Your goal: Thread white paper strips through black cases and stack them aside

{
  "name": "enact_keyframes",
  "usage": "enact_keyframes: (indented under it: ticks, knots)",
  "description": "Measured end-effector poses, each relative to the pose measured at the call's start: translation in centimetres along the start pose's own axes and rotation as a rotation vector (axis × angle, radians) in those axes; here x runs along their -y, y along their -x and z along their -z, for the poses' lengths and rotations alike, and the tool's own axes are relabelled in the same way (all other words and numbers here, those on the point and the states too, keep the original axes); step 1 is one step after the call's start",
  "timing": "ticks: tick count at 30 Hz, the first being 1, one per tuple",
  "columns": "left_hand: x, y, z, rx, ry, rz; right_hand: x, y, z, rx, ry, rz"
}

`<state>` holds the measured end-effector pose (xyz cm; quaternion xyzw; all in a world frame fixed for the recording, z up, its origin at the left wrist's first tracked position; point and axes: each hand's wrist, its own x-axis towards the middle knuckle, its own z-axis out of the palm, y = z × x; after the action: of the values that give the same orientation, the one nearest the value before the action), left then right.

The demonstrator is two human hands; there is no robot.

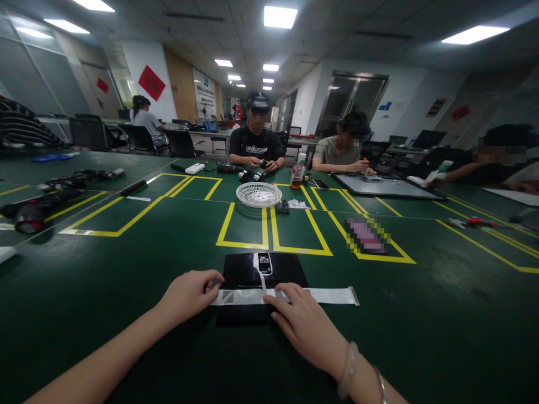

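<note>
A black flat device lies on the green table close in front of me. A long pale flat ribbon strip stretches across it from left to right. A narrow white band runs from the strip up to a small part on the device's top. My left hand has its fingers curled, pinching the strip's left end. My right hand lies on the strip's middle with fingers pressed together on it.
A white round mesh basket sits further out, among yellow taped boxes. Dark tools lie at the left. Three people sit at the far side, one handling small parts, another by a flat panel.
</note>
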<state>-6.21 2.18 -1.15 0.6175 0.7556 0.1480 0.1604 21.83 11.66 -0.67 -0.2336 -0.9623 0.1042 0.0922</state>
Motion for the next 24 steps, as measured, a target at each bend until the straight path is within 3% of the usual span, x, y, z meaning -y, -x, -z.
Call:
enact_keyframes:
  ticks: [4, 7, 11, 15, 19, 24]
  knots:
    - [-0.6, 0.1, -0.3, -0.086, -0.148, -0.166, 0.1, -0.1, -0.1, -0.011, 0.005, 0.008]
    - [-1.2, 0.3, -0.5, -0.042, -0.278, -0.287, 0.1, -0.1, -0.2, -0.013, 0.014, 0.013]
    - [-2.3, 0.7, -0.4, 0.03, -0.274, -0.289, -0.1, 0.1, -0.4, -0.011, 0.02, 0.008]
    - [-2.9, 0.7, -1.0, -0.036, -0.292, -0.285, -0.3, 0.1, -0.7, -0.016, 0.019, 0.009]
    - [-3.1, 0.4, -2.3, -0.083, -0.339, -0.416, -0.4, -0.1, -0.7, -0.018, 0.031, 0.02]
    - [-3.6, 0.3, -2.7, 0.03, -0.453, -0.483, -0.4, 0.0, -0.7, -0.023, 0.033, 0.021]
